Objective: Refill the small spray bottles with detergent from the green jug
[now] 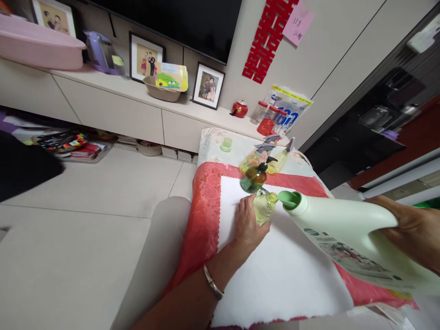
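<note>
The small clear bottle (264,207) holds pale yellow-green liquid and stands uncapped on the white sheet (275,270). The large pale-green jug (347,233) is tipped on its side, its green spout (289,199) just beside the bottle's open mouth.

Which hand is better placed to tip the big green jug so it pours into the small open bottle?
Right. The right hand already grips the green jug, its spout beside the small bottle's mouth. The left hand is steadying that bottle on the white sheet.
</note>
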The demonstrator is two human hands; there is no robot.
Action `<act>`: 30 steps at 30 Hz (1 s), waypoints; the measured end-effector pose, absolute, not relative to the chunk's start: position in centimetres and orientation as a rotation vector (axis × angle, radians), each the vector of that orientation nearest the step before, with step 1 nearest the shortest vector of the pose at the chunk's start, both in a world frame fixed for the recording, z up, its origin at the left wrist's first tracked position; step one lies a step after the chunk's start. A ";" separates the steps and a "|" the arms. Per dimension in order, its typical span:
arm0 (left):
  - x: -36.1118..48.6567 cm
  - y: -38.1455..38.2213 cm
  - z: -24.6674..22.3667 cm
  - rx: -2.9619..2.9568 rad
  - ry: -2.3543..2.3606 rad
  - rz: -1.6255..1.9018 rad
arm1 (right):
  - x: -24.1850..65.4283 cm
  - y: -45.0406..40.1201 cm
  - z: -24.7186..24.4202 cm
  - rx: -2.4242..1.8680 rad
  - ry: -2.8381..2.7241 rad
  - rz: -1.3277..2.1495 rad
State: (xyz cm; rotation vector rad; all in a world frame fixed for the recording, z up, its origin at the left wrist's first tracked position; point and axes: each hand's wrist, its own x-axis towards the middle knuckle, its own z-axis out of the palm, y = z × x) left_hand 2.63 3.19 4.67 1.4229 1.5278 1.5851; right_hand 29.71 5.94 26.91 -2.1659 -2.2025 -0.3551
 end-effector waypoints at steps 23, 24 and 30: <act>2.3 3.0 5.3 1.411 1.525 1.514 | 30.0 6.7 27.4 -2.310 -2.306 -0.492; 2.3 2.9 5.3 1.410 1.526 1.512 | 29.8 6.7 27.5 -2.333 -2.293 -0.491; 2.3 2.9 5.3 1.429 1.528 1.488 | 30.2 6.7 27.4 -2.314 -2.313 -0.551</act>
